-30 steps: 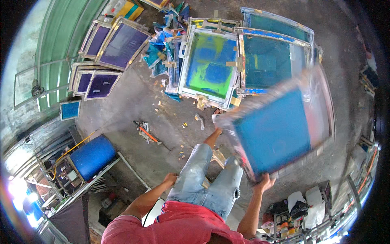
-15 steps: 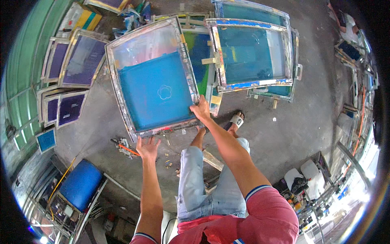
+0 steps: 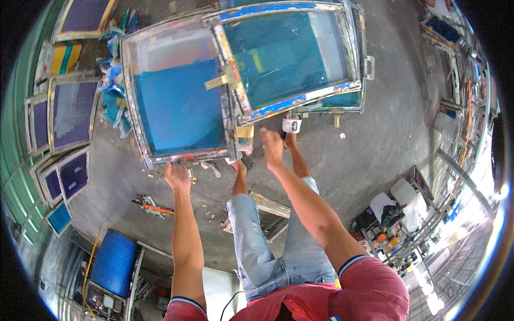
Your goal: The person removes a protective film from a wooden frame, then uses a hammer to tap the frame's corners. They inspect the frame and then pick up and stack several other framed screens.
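Note:
A screen-printing frame (image 3: 179, 112) with bright blue mesh leans at centre left, its right part overlapped by a second frame (image 3: 278, 59) with teal mesh and blue tape. My left hand (image 3: 178, 176) is at the blue frame's lower edge, fingers stretched out and touching or nearly touching it. To the right, below the teal frame's lower edge, my right hand (image 3: 272, 147) is raised with nothing in it. Its fingers are slightly blurred but apart from both frames. A piece of tan tape (image 3: 216, 82) sticks out from the teal frame's left side.
Purple-mesh frames (image 3: 75, 112) lean along the left wall. A blue drum (image 3: 113, 262) lies at lower left. Tools with an orange handle (image 3: 155, 207) lie on the floor. A wooden frame (image 3: 270, 206) is by my legs. Containers (image 3: 409, 203) stand at right.
My right hand has let go of the blue frame's right side. That frame now sits further left, with its right edge behind the teal frame. My view has shifted.

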`<state>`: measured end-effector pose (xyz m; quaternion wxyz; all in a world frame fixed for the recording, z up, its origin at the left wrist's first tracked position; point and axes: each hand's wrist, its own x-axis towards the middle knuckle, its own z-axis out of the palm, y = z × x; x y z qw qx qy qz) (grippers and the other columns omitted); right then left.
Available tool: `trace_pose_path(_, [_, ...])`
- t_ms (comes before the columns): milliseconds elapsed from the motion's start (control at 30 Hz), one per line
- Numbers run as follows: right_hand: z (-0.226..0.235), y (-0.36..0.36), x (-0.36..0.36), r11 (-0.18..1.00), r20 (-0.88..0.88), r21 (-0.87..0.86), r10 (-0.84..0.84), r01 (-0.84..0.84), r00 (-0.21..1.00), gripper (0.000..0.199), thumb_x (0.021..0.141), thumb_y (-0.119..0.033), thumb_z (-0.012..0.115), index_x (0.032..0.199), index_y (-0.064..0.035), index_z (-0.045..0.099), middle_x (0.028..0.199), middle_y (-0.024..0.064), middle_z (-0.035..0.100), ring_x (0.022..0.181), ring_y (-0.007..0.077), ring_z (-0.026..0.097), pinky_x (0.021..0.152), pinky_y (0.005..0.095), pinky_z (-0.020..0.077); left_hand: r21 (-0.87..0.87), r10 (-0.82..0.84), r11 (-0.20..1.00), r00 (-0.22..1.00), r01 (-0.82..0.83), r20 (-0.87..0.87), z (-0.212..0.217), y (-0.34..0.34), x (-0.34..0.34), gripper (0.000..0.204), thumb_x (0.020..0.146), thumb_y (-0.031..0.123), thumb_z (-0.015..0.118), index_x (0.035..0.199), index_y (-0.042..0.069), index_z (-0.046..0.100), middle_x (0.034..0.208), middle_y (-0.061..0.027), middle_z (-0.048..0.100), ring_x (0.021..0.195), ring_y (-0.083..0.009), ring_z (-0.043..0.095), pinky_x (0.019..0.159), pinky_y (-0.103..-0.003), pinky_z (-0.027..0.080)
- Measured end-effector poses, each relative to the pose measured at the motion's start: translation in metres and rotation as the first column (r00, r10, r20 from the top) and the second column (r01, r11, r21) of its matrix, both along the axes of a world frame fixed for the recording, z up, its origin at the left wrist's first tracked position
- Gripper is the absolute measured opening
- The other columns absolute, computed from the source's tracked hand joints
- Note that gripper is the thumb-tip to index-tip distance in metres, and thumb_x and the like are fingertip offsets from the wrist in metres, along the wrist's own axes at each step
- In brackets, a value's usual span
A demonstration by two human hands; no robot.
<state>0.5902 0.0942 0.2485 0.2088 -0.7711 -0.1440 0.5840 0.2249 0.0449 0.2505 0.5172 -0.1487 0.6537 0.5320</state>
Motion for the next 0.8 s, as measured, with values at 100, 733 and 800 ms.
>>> trace_pose_path(100, [-0.003,0.057,0.034,0.751,-0.197,-0.117,-0.659,0.650,0.726,0.052,0.082,-0.040,0.075,0.111,0.0007,0.060,0.118,0.0203,0.060,0.105,0.0277,0.060,0.089,0.0392,0.0480,-0.211,-0.169,0.967,0.980,0.144,-0.106,0.011,0.008,0.022,0.083,0.085,0.040,0.070,0.151,0.010,0.028,0.157,-0.0056,0.026,0.145,-0.0298,0.022,0.116,-0.044,0.020])
trace_pose_path(733, [0.109,0.030,0.042,0.869,-0.017,0.312,-0.398,0.383,0.917,0.046,0.065,0.000,0.062,0.109,-0.0045,0.048,0.089,0.0078,0.052,0.077,0.0210,0.054,0.070,0.0359,0.0471,-0.535,-0.865,-0.454,-0.496,0.712,0.074,0.163,-0.164,0.234,0.052,0.084,0.050,0.066,0.125,0.018,0.065,0.144,-0.0026,0.049,0.147,-0.0359,0.013,0.111,-0.069,0.016])
trace_pose_path(800, [0.104,0.038,0.011,0.945,0.191,0.327,-0.100,0.033,0.977,0.042,0.067,-0.005,0.066,0.106,-0.0033,0.049,0.078,0.0154,0.057,0.074,0.0294,0.061,0.067,0.0432,0.0488,-0.535,-0.866,-0.453,-0.495,0.713,0.073,0.163,-0.168,0.238,0.048,0.083,0.048,0.067,0.122,0.019,0.067,0.142,0.0010,0.052,0.147,-0.0370,0.013,0.111,-0.069,0.015])
